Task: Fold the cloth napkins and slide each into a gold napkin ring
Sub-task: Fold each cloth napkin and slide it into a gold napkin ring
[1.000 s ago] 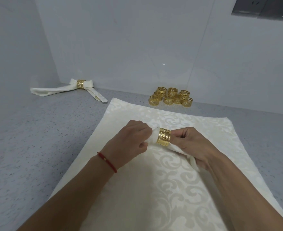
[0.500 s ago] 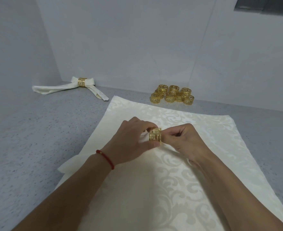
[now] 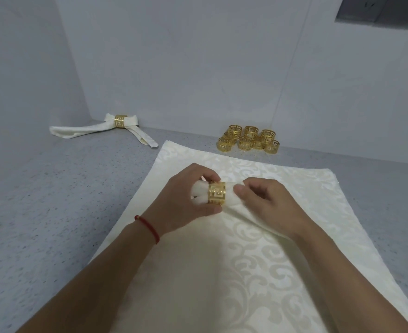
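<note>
A damask cloth (image 3: 222,272) is spread over the near middle of the grey speckled counter (image 3: 41,212). Above the cloth's far half, a rolled cream napkin (image 3: 236,204) is held with a gold napkin ring (image 3: 217,193) already threaded near its folded end. The ring is pinched by the left hand (image 3: 183,203), thumb below and fingers curled over the top, a red cord bracelet (image 3: 150,228) being worn at the wrist. The napkin just right of the ring is pinched by the right hand (image 3: 267,203), fingers curled. The fabric is judged soft, light and easily bunched, so it is best gripped close beside the ring; the ring is judged rigid and smooth, best taken across its rim. Toward the far edge, spare gold rings (image 3: 248,140) are clustered. In the far left corner, a finished ringed napkin (image 3: 97,128) lies against pale grey walls (image 3: 198,68).
</note>
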The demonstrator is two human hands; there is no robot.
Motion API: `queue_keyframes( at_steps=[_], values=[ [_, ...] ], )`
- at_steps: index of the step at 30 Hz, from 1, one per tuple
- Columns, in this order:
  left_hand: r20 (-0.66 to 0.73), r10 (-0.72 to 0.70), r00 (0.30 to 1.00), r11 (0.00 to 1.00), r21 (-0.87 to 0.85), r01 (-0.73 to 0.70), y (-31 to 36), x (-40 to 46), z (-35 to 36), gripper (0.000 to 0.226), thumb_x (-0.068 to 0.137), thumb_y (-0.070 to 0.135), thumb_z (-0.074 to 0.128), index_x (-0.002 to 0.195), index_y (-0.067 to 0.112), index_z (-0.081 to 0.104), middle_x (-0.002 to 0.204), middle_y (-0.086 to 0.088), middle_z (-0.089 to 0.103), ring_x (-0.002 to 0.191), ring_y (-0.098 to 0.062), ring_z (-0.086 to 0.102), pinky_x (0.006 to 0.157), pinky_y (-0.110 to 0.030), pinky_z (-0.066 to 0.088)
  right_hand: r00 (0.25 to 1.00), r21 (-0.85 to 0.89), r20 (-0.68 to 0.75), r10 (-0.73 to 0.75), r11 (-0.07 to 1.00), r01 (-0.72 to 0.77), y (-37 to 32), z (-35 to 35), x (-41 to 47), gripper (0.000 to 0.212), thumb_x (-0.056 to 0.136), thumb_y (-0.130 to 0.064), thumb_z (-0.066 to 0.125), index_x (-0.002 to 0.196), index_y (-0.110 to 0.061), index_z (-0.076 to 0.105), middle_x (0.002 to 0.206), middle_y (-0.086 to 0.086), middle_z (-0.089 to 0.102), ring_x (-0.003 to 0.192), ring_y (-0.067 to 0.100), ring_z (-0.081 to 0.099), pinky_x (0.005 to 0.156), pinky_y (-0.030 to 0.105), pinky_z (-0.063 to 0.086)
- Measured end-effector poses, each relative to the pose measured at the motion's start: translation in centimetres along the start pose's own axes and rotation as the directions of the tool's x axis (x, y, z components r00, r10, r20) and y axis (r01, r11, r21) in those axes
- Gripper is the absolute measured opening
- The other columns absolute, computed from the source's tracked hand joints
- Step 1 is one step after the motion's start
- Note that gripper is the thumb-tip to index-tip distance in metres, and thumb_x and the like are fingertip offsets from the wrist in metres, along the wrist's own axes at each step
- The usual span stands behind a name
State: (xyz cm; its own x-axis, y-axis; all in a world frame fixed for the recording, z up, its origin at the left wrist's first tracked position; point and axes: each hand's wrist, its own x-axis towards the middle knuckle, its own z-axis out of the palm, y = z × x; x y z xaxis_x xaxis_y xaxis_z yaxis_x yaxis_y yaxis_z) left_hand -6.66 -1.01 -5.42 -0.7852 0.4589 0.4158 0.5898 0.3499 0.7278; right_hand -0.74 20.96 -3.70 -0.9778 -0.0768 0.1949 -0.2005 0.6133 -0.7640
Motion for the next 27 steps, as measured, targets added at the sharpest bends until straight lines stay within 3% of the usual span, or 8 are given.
queue_keyframes(
  at_steps=[4,10,12,14,15,19,22,27],
  values=[
    [-0.005,-0.151,0.988,0.971,-0.187,0.148,0.2,0.1,-0.1,0.028,0.082,0.027,0.079,0.109,0.032,0.072,0.104,0.016,0.071,0.093,-0.002,0.066,0.073,-0.011,0.049,0.987,0.044,-0.157,0.021,0.999,-0.015,-0.3,0.2,0.2,0.053,0.098,-0.032,0.065,0.062,-0.005,0.038,0.057,-0.002,0.031,0.055,0.012,0.028,0.053,0.025,0.027],
    [0.048,-0.224,0.973,0.966,-0.121,0.228,2.1,1.2,-2.0,0.029,0.074,0.037,0.085,0.096,0.03,0.068,0.093,0.01,0.073,0.081,-0.008,0.07,0.067,-0.027,0.057,0.962,0.046,-0.246,0.122,0.992,-0.114,-2.6,-0.1,0.2,0.053,0.095,-0.035,0.062,0.061,-0.007,0.034,0.058,0.002,0.028,0.053,0.014,0.025,0.054,0.026,0.027],
    [0.055,-0.238,0.97,0.971,0.015,0.238,3.2,1.0,-3.1,0.03,0.071,0.039,0.086,0.091,0.028,0.066,0.087,0.011,0.072,0.076,-0.004,0.068,0.064,-0.022,0.054,0.967,0.099,-0.22,0.126,0.989,-0.107,-3.6,-0.5,-0.8,0.04,0.096,-0.041,0.061,0.07,-0.012,0.049,0.059,0.0,0.035,0.052,0.016,0.032,0.056,0.028,0.034],
    [0.067,-0.243,0.968,0.97,0.023,0.242,4.2,0.3,-4.1,0.03,0.071,0.038,0.087,0.09,0.025,0.067,0.085,0.01,0.073,0.075,-0.004,0.068,0.064,-0.02,0.052,0.986,0.195,-0.125,0.108,0.977,-0.082,-4.8,-0.9,-2.1,0.01,0.096,-0.043,0.063,0.098,-0.033,0.065,0.065,0.004,0.045,0.057,0.025,0.045,0.063,0.036,0.047],
    [0.08,-0.247,0.966,0.969,-0.007,0.248,4.8,-0.3,-4.7,0.03,0.072,0.035,0.087,0.091,0.022,0.068,0.084,0.01,0.073,0.074,-0.004,0.069,0.064,-0.02,0.052,0.994,0.221,-0.061,0.086,0.973,-0.071,-5.2,-1.1,-2.7,0.012,0.097,-0.042,0.065,0.106,-0.035,0.065,0.067,0.006,0.044,0.058,0.024,0.045,0.064,0.037,0.049],
    [0.192,-0.258,0.947,0.963,-0.027,0.268,6.4,-4.0,-6.5,0.024,0.076,0.023,0.085,0.093,0.022,0.069,0.06,0.018,0.06,0.05,0.0,0.051,0.05,-0.014,0.039,0.996,0.156,0.079,0.033,0.987,-0.045,-6.3,-0.9,-5.0,0.015,0.095,-0.038,0.069,0.098,-0.024,0.063,0.061,0.009,0.046,0.052,0.018,0.047,0.059,0.035,0.046],
    [0.257,-0.318,0.913,0.947,0.04,0.319,5.8,-6.4,-6.5,0.026,0.076,0.03,0.084,0.094,0.034,0.066,0.079,0.007,0.063,0.058,-0.007,0.053,0.057,-0.023,0.042,0.994,0.078,0.085,0.067,0.994,-0.073,-6.5,1.3,-6.9,0.012,0.095,-0.037,0.07,0.097,-0.029,0.061,0.066,0.006,0.065,0.051,0.021,0.064,0.059,0.036,0.054],
    [0.26,-0.464,0.847,0.876,0.28,0.394,3.7,-9.7,-5.9,0.048,0.081,0.048,0.075,0.122,0.037,0.054,0.107,0.013,0.059,0.086,-0.001,0.056,0.07,-0.02,0.043,0.987,-0.164,0.089,0.13,0.98,-0.114,-4.1,4.2,-9.0,0.029,0.087,-0.055,0.071,0.11,-0.044,0.058,0.078,-0.005,0.066,0.061,0.007,0.058,0.061,0.032,0.049]
  ],
)
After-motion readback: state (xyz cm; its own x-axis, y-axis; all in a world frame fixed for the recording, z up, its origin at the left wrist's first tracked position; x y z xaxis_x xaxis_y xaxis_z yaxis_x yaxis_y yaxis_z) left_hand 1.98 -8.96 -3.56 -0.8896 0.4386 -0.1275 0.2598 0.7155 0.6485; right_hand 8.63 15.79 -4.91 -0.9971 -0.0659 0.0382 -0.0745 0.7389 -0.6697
